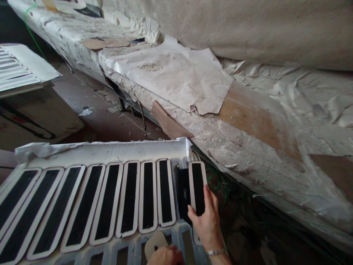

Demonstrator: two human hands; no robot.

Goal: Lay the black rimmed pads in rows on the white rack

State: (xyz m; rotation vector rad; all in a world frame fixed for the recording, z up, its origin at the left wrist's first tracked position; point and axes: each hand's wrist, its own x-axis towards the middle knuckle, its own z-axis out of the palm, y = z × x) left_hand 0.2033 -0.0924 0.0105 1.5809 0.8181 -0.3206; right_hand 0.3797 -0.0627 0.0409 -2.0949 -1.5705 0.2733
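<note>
1. In the head view, a long pale-rimmed black panel (197, 184) is found at the right end of the tabletop (110, 151), next to a dark flat piece (183, 191) and just apart from a row of similar panels (148, 197).
2. The panel is pinched across its width by the right hand (208, 217): the thumb is set toward the left side, and the fingers are laid along the right edge.
3. The left hand (165, 255) is partly cut off by the lower border; its visible fingers are curled beside a pale rounded piece (154, 246). Whether that piece is gripped cannot be told.
4. The panel is judged to be light and thin, since its width is spanned easily by one hand. Some stiffness is suggested by the straight sides, though the material cannot be confirmed.
5. The pale rim may be smooth and somewhat slippery, and the dark centre may be softer or more easily marked; neither can be settled by sight.
6. A hold is best taken on both long edges near mid-length, with pressure kept on the rim and the rounded ends left free from bending.
</note>
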